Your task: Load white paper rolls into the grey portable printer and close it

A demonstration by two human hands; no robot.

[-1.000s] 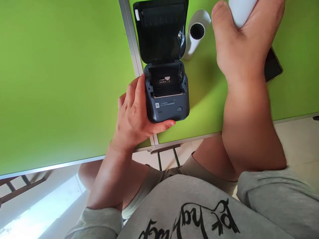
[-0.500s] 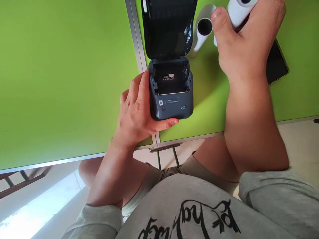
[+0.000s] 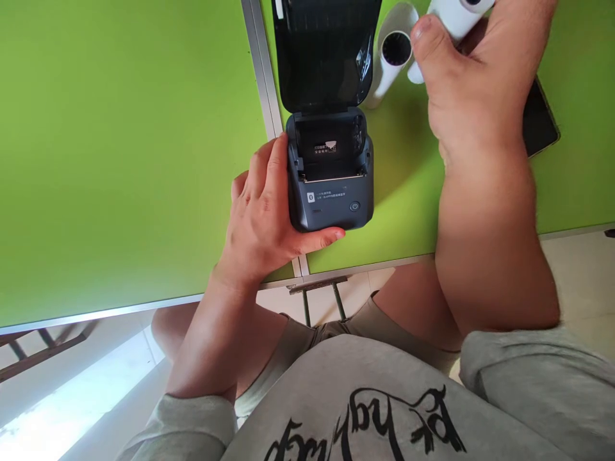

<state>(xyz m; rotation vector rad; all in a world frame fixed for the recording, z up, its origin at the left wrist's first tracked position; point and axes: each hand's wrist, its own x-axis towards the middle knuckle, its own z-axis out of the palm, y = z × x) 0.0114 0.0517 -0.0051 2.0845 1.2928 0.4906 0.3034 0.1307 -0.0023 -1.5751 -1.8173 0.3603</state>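
Note:
A small dark grey label printer [image 3: 331, 205] stands on the green table, its black lid [image 3: 327, 57] swung up and back. Inside, the paper bay shows a printed sticker and no roll. My left hand [image 3: 266, 211] is wrapped around the printer's left side, the thumb along its front edge. At the upper right, my right hand [image 3: 475, 89] grips a white paper roll [image 3: 454, 19] between thumb and fingers; the roll is cut off by the frame's top. Another white roll [image 3: 382, 80] with a dark core lies beside the lid, its loose end curling up.
A dark flat device, like a phone or tablet [image 3: 542, 121], lies partly under my right wrist. A metal seam [image 3: 262, 57] runs down the green table [image 3: 120, 160] left of the printer. The table's near edge is just in front of my lap.
My right hand has shifted slightly, with the white roll in it moving a little left and tilting. My left hand and the printer have stayed put.

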